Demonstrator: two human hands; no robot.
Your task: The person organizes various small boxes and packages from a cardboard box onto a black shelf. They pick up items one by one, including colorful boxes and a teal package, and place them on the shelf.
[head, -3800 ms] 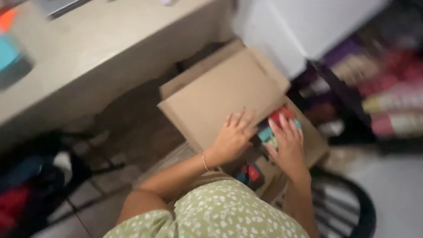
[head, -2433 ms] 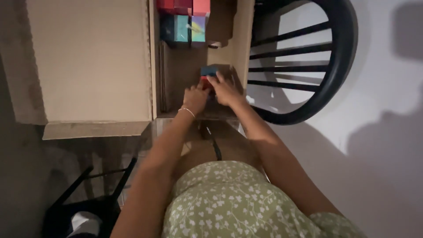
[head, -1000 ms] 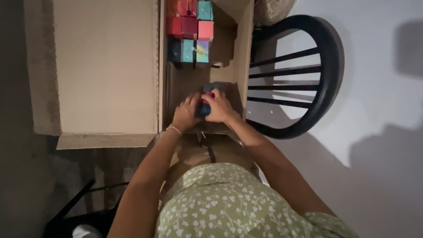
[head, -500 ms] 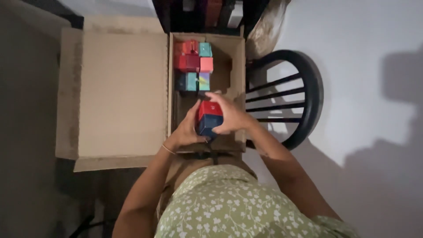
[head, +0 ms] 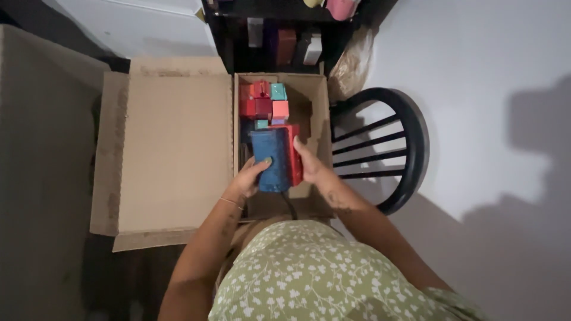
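Observation:
I look straight down into an open cardboard box [head: 318, 107]. Both hands hold a small stack of flat boxes over it: a blue one [head: 270, 159] in front and a red one [head: 294, 153] behind it. My left hand [head: 250, 178] grips the blue box from the left, thumb across its face. My right hand [head: 312, 166] presses the red box from the right. Several small red, teal and pink boxes [head: 262, 106] lie packed at the far end of the cardboard box.
The cardboard box's wide flap [head: 172, 148] lies open to the left. A black spindle-back chair [head: 386, 148] stands at the right against a white wall. A dark shelf [head: 285, 35] with items is beyond the box. A grey surface [head: 41, 178] runs along the left.
The view has moved closer and steadied over the box. My hands have lifted the blue and red boxes higher out of the box's near end, so they look larger.

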